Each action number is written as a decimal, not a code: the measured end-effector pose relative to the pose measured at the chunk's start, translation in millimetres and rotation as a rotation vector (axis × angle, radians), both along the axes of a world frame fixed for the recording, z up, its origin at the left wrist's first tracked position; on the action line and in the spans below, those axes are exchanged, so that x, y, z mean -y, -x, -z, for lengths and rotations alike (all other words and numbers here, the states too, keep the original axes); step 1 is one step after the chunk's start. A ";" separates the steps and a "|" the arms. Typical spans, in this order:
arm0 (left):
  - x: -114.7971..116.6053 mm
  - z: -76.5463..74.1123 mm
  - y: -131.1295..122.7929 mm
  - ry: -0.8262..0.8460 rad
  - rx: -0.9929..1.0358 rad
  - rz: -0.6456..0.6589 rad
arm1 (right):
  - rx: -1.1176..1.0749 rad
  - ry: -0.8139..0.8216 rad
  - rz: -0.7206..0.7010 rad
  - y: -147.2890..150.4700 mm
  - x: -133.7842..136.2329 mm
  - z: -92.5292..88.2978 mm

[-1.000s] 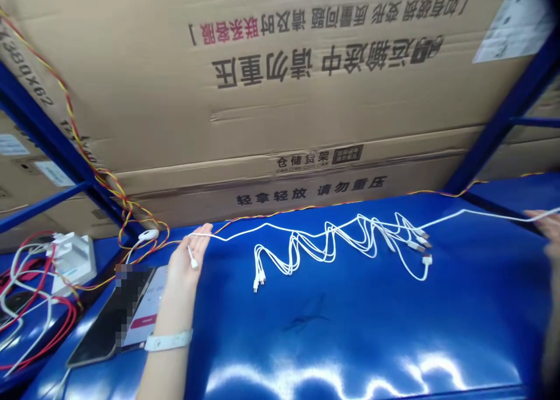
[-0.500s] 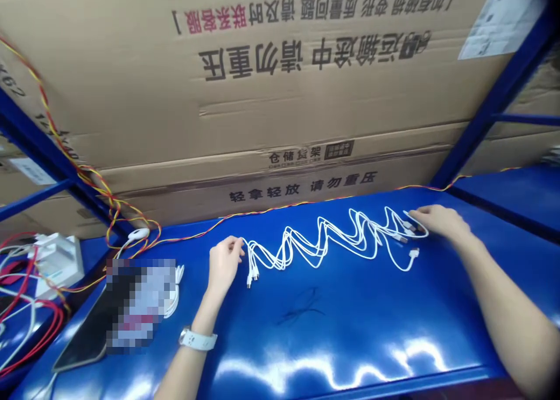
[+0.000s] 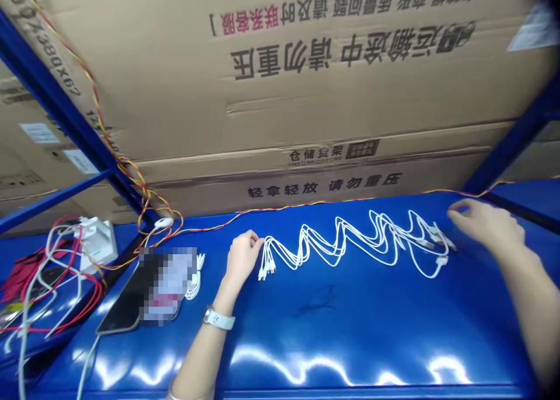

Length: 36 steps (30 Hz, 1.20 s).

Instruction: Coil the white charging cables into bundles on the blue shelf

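A bundle of white multi-head charging cables [image 3: 350,242] lies in tight zigzags on the blue steel shelf [image 3: 350,336]. My left hand [image 3: 242,257] is curled at the bundle's left end, its fingertips pinching the cables just above a cluster of small connectors [image 3: 265,269]. My right hand [image 3: 487,225] is spread open and sits just past the right end of the cables. It is close to the connectors there [image 3: 440,242] and holds nothing.
A phone [image 3: 126,295], its screen blurred, lies left of my left wrist beside a small white cable coil [image 3: 193,286]. Farther left are a white charger block [image 3: 98,245] and tangled red and white wires [image 3: 56,272]. A twisted red-yellow wire [image 3: 262,209] runs along cardboard cartons [image 3: 306,97].
My right hand has lifted off the cable ends and moved right. The cable that stretched across the shelf now lies in the zigzag bundle. My left hand has closed at the bundle's left end.
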State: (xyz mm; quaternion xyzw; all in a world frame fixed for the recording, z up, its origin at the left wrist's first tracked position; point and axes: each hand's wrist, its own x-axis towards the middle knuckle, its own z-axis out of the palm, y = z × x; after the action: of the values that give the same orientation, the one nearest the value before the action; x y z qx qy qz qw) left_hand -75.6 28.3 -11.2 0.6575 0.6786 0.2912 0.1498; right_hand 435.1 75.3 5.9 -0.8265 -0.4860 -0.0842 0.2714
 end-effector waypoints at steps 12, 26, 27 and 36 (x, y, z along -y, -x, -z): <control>31.0 -42.9 95.8 0.287 -0.388 -0.343 | -0.254 -0.299 -0.303 118.9 22.8 -40.4; 9.3 -32.2 33.1 -0.099 0.415 0.041 | -0.753 0.287 -1.196 282.5 83.0 -33.6; 10.6 -30.7 20.4 -0.088 0.555 0.118 | -0.777 0.322 -1.223 288.8 83.7 -22.6; 34.2 -18.6 -49.3 -0.125 0.482 0.262 | -0.744 0.299 -1.203 298.5 88.6 9.2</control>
State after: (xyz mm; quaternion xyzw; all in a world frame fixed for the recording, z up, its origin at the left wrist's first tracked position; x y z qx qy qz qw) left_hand -26.4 -6.0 7.4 0.6592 0.5134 0.4586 0.3026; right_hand 136.6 -13.3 -3.3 -0.4179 -0.7387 0.4341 0.3021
